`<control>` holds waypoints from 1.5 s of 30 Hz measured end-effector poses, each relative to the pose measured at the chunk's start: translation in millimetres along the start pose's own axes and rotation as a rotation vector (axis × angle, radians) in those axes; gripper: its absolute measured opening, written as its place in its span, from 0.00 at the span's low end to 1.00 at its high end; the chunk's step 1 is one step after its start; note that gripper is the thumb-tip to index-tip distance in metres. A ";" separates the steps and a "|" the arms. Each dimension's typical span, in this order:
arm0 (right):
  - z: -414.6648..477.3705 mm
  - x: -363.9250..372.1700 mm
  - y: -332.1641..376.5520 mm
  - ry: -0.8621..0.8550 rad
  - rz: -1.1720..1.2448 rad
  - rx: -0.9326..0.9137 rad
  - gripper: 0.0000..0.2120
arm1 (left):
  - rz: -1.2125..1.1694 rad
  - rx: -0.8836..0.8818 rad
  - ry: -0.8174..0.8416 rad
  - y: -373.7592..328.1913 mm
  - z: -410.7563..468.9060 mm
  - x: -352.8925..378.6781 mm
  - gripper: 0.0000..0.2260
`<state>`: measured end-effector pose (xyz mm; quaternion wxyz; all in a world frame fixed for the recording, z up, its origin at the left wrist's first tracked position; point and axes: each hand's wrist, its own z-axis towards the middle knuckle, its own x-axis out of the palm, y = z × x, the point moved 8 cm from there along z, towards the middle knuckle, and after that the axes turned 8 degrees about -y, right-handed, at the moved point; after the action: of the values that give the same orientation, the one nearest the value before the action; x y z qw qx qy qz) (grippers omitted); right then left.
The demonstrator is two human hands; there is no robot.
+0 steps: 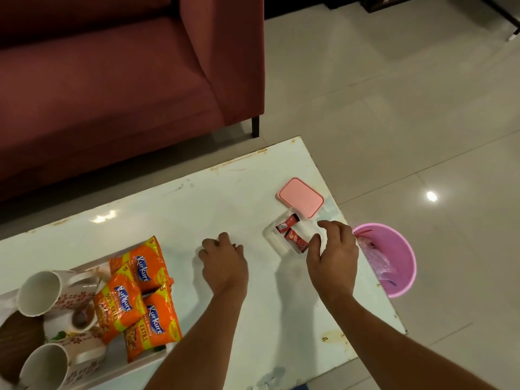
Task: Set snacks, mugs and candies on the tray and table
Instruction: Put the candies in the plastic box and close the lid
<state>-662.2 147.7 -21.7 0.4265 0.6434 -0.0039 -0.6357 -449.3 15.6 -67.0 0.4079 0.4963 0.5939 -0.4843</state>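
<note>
On the white table a clear plastic box holds two red candies. Its pink lid lies just behind it. My right hand hovers at the box's right side, fingers loosely bent, holding nothing that I can see. My left hand rests knuckles-down on the table to the left of the box, fingers curled under. At the lower left a white tray carries three orange snack packets and two floral mugs lying on their sides.
A maroon sofa stands behind the table. A pink bin with a plastic bag in it sits on the tiled floor off the table's right edge. A brown round object lies at the tray's left end.
</note>
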 end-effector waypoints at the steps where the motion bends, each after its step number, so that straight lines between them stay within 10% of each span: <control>1: 0.0 1.0 2.1 0.002 0.009 -0.009 0.14 | -0.003 0.030 0.006 -1.8 1.7 1.4 0.15; 12: -0.8 9.5 34.3 0.132 0.103 -0.059 0.17 | -0.648 0.189 -0.085 -96.1 -13.8 -42.9 0.09; 25: 56.8 9.3 -5.6 -0.033 0.109 0.094 0.14 | -0.515 0.230 -0.123 -101.4 -7.6 -25.1 0.07; 32: 106.7 72.7 -7.9 0.473 -0.276 0.146 0.28 | -0.403 0.251 -0.040 -82.0 -3.8 -5.1 0.14; 38: 115.4 81.0 -13.2 0.469 -0.324 0.126 0.32 | -0.394 0.279 -0.003 -83.0 5.5 1.8 0.09; 45: 104.5 40.8 -2.2 0.242 0.049 0.157 0.07 | -0.482 0.146 0.019 -74.5 9.4 -3.0 0.11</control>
<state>-741.4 70.0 -38.2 0.3875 0.7464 -0.0177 -0.5407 -522.1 3.0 -53.3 0.2379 0.3730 0.6624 -0.6046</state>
